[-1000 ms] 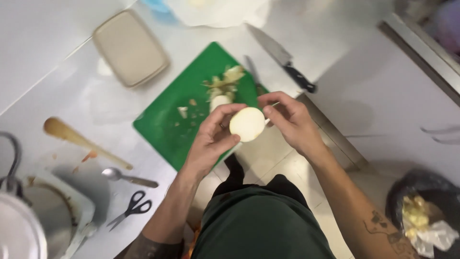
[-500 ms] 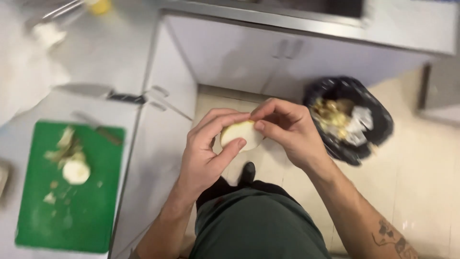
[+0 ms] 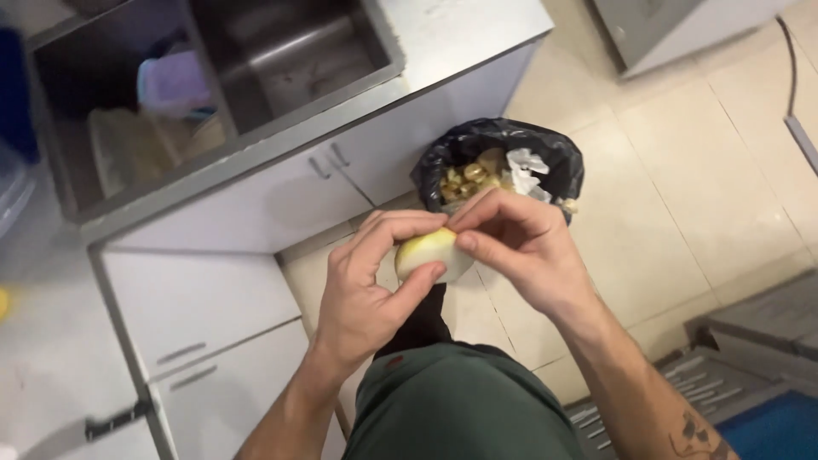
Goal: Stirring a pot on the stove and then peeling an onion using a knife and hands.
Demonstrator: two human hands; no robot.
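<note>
While the person stands by the counter (image 3: 477,34), both hands are up in front of their green shirt (image 3: 460,409), and they hold a pale, peeled onion (image 3: 430,253) between them. The left hand (image 3: 371,285) is curled around the onion from the left. Its thumb presses on the bottom and its fingers bend over the top, so it is closed on the onion. The right hand (image 3: 520,247) comes in from the right. Its fingertips pinch at the top edge of the onion, and its thumb touches the side. It is closed tight too, but I cannot tell if it grips a bit of skin or just the onion.

The onion is up in the air, over the tiled floor (image 3: 707,170), close to the bin (image 3: 503,162). The bin has a black bag in it, and there are yellow scraps and some white paper inside. It stands on the floor against the grey cupboard (image 3: 281,204).

Up at the top is a metal sink (image 3: 264,60) set in the counter, with a purple tub (image 3: 175,83) in it. At the bottom left, a knife (image 3: 81,430) with a black handle lies on the counter. At the bottom right is a metal rack (image 3: 699,383) with something blue beside it.
</note>
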